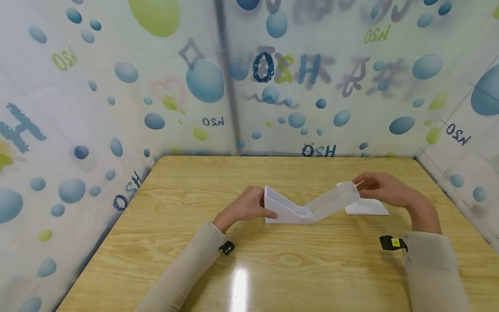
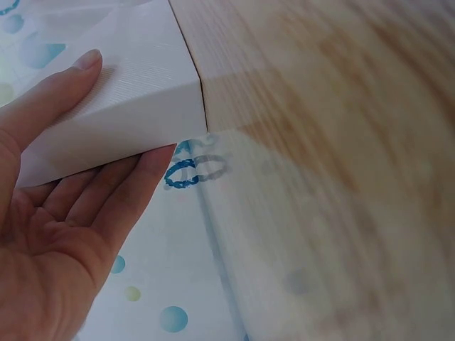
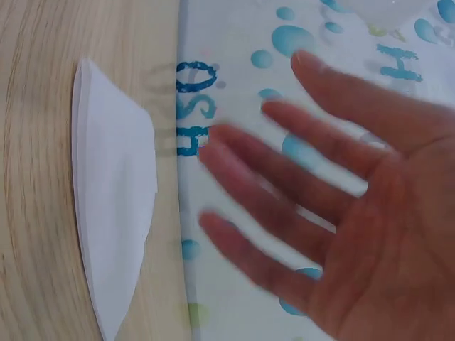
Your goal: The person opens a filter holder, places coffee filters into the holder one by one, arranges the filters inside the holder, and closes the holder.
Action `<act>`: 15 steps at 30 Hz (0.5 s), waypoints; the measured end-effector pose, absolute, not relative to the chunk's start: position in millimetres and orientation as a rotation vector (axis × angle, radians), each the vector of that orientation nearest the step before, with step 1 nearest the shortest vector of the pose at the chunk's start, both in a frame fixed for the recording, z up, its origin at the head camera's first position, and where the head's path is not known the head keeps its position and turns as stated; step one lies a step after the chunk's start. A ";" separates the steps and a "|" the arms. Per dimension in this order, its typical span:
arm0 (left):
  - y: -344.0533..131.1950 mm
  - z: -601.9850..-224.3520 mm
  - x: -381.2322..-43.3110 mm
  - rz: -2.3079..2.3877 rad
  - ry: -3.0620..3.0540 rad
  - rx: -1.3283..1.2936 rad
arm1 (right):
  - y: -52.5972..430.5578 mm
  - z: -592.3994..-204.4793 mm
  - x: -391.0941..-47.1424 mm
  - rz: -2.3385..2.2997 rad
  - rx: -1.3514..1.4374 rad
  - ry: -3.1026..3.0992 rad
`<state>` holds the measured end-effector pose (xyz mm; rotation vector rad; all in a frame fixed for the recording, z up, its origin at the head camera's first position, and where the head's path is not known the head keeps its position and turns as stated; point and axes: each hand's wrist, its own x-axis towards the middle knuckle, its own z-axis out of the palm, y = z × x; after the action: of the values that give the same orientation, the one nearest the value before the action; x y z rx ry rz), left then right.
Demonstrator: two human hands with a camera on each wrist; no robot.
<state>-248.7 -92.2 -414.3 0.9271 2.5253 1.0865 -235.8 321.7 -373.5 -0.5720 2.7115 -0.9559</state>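
Observation:
A white box (image 1: 286, 212) with a slanted open top stands on the table, and its translucent lid (image 1: 333, 201) is tilted up and out to the right. My left hand (image 1: 249, 203) grips the box's left end, the thumb (image 2: 75, 78) on one face and the fingers (image 2: 117, 188) against another. Beside the lid's raised end is my right hand (image 1: 383, 188), whose fingers (image 3: 270, 192) are spread apart with nothing between them. Behind and below that hand lies a flat stack of thin white paper sheets (image 3: 117, 192), shaped like cone filters and partly hidden by the lid in the head view.
The wood-grain table (image 1: 187, 268) reaches back to a patterned curtain (image 1: 175, 86), which also closes off both sides. A black strap (image 1: 391, 242) with a yellow tag sits at the right wrist, another black strap (image 1: 227, 248) at the left.

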 end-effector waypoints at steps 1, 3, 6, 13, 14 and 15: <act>-92.2 -414.2 -248.8 1.087 2.526 0.928 | 323.7 -373.7 -236.2 -0.900 -0.514 2.770; -92.3 -414.1 -249.0 1.091 2.524 0.930 | 327.5 -374.6 -237.3 -0.799 -0.405 2.856; -92.4 -414.4 -249.1 1.093 2.522 0.927 | 334.4 -377.9 -239.5 -0.689 -0.272 2.911; -92.0 -415.6 -249.9 1.089 2.522 0.916 | 344.8 -387.8 -242.6 -0.622 -0.067 2.827; -91.8 -415.6 -250.0 1.090 2.523 0.917 | 344.9 -388.7 -242.6 -0.619 -0.043 2.813; -91.6 -415.4 -250.1 1.089 2.524 0.918 | 345.0 -389.7 -242.7 -0.611 -0.019 2.805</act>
<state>-250.1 -91.6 -415.4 0.9182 2.5242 1.0887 -242.7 345.0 -389.7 -0.0188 2.8047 -0.6113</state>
